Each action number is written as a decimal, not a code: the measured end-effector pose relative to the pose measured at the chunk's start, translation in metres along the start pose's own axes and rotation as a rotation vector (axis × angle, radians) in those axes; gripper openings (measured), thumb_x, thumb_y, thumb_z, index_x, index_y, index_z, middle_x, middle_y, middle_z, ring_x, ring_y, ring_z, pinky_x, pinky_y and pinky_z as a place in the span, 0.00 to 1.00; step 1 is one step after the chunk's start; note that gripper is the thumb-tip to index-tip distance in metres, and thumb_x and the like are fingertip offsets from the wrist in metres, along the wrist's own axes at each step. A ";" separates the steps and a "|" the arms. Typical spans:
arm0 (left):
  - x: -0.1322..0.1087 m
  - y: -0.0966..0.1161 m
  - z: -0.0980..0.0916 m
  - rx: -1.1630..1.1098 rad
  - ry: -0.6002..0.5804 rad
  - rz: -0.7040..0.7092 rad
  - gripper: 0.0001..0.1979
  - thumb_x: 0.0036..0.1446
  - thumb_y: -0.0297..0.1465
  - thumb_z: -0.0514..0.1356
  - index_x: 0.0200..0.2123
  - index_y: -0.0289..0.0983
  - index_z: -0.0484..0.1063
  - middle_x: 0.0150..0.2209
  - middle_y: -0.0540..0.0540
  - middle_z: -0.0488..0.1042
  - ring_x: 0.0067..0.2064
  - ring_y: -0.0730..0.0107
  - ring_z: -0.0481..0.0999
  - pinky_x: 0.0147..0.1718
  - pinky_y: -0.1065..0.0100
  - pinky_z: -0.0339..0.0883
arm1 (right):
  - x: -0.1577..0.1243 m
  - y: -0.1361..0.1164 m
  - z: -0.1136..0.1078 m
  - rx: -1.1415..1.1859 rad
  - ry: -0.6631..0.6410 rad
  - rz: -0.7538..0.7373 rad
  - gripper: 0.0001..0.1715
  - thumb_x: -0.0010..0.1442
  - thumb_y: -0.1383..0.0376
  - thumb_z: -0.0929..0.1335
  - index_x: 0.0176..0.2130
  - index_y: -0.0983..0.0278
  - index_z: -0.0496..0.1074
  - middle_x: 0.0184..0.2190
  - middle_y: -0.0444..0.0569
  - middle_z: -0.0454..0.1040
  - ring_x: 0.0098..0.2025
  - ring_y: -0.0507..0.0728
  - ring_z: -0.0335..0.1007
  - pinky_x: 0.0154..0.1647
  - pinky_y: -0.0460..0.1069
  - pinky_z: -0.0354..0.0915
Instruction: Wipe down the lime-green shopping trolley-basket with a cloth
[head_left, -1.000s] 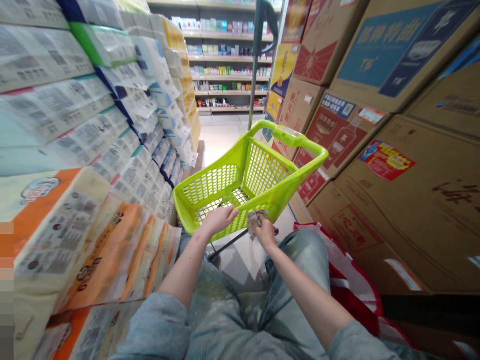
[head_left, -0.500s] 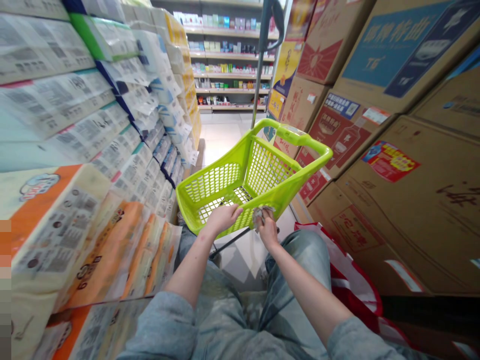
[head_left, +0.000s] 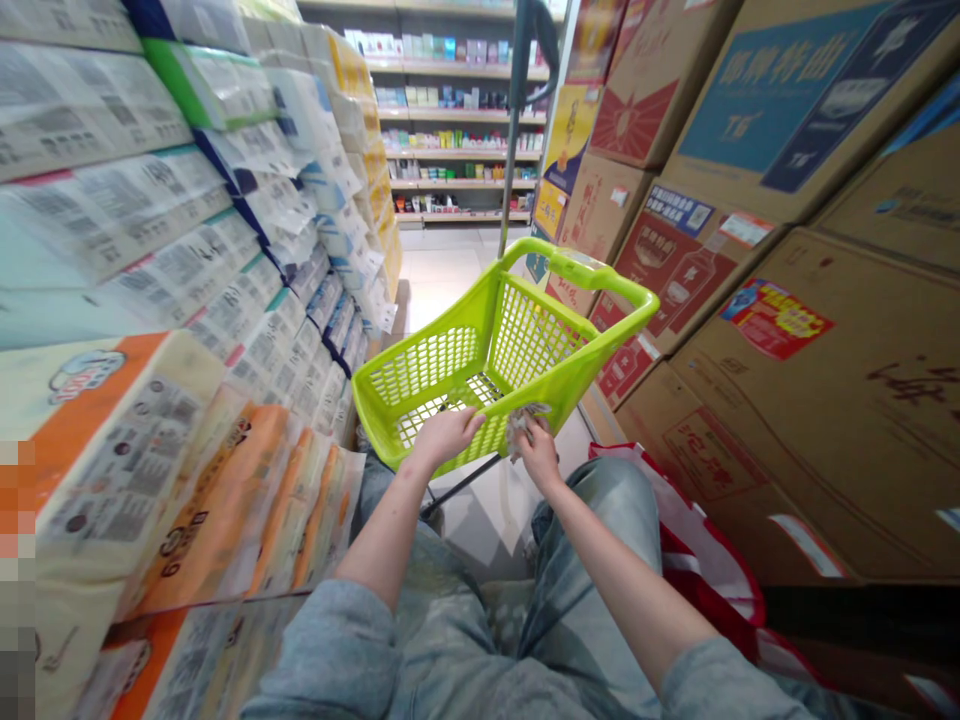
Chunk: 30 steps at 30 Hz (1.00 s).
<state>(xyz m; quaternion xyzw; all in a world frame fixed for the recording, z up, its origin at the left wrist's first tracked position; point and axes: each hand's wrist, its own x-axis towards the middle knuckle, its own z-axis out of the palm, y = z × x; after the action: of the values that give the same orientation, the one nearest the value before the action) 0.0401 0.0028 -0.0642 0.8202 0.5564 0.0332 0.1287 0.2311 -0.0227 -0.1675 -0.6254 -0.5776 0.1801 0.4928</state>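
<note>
A lime-green shopping basket cart (head_left: 420,362) with perforated walls stands tilted before my knees, and nothing lies inside it. My left hand (head_left: 448,438) grips the cart's near rim, its fingers going over the edge. In my right hand (head_left: 538,455) is a crumpled greyish cloth (head_left: 519,428), pressed against the outside of the near wall. A grey pole with a loop handle (head_left: 516,130) rises behind the cart's far side.
Stacked tissue packs (head_left: 247,300) wall in the left. Cardboard cartons (head_left: 757,400) are piled on the right. A red-and-white bag (head_left: 697,540) lies by my right knee. Shelves of small goods (head_left: 465,115) stand at the aisle's far end.
My right hand and the cloth have shifted very slightly along the near wall. The left hand keeps its hold on the rim, and the cart is almost still.
</note>
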 end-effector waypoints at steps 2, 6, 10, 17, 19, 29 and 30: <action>0.000 0.000 0.000 0.015 0.001 0.010 0.24 0.63 0.46 0.39 0.37 0.41 0.70 0.36 0.45 0.77 0.38 0.63 0.75 0.33 0.69 0.62 | 0.006 -0.002 0.002 -0.034 -0.027 -0.015 0.23 0.56 0.62 0.61 0.49 0.64 0.72 0.45 0.55 0.71 0.47 0.59 0.68 0.51 0.55 0.63; 0.000 -0.002 0.002 0.021 -0.001 0.018 0.25 0.63 0.47 0.38 0.37 0.42 0.69 0.36 0.44 0.76 0.38 0.61 0.75 0.32 0.68 0.62 | 0.013 0.003 -0.005 -0.015 -0.065 -0.043 0.21 0.53 0.64 0.61 0.45 0.62 0.74 0.43 0.51 0.73 0.47 0.58 0.68 0.51 0.53 0.63; 0.001 -0.002 0.002 0.016 0.004 0.012 0.25 0.63 0.48 0.38 0.36 0.42 0.69 0.36 0.44 0.77 0.38 0.61 0.75 0.33 0.68 0.62 | 0.004 0.014 -0.017 -0.015 -0.083 0.001 0.20 0.53 0.63 0.61 0.42 0.63 0.75 0.40 0.51 0.73 0.46 0.59 0.68 0.50 0.53 0.63; 0.000 -0.001 0.002 0.022 -0.004 0.011 0.25 0.63 0.48 0.38 0.37 0.42 0.69 0.36 0.44 0.77 0.38 0.62 0.75 0.33 0.69 0.62 | 0.002 0.026 -0.015 -0.044 0.012 0.024 0.22 0.57 0.62 0.60 0.48 0.64 0.72 0.44 0.54 0.70 0.49 0.59 0.65 0.54 0.54 0.61; 0.000 -0.001 0.001 0.024 -0.007 0.005 0.25 0.63 0.47 0.38 0.37 0.42 0.69 0.36 0.45 0.77 0.39 0.63 0.75 0.34 0.69 0.62 | 0.009 0.026 -0.007 -0.039 0.005 0.003 0.23 0.56 0.62 0.60 0.49 0.64 0.72 0.46 0.55 0.70 0.51 0.60 0.64 0.56 0.55 0.58; 0.000 0.000 0.000 0.037 -0.010 0.000 0.25 0.63 0.48 0.37 0.38 0.42 0.69 0.37 0.45 0.76 0.39 0.63 0.75 0.34 0.69 0.63 | 0.001 0.043 -0.014 0.043 -0.026 0.039 0.19 0.54 0.64 0.61 0.43 0.63 0.75 0.41 0.52 0.71 0.46 0.59 0.67 0.52 0.53 0.62; 0.000 0.000 0.000 0.038 -0.009 0.000 0.25 0.63 0.48 0.37 0.38 0.42 0.69 0.37 0.45 0.77 0.39 0.62 0.75 0.34 0.68 0.63 | -0.003 0.045 -0.014 0.032 -0.010 0.046 0.20 0.54 0.64 0.61 0.43 0.63 0.75 0.41 0.52 0.71 0.46 0.59 0.67 0.52 0.54 0.62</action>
<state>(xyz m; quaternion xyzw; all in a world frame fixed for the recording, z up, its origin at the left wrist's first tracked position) 0.0398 0.0029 -0.0640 0.8226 0.5563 0.0189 0.1158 0.2664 -0.0243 -0.1995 -0.6294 -0.5627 0.2037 0.4957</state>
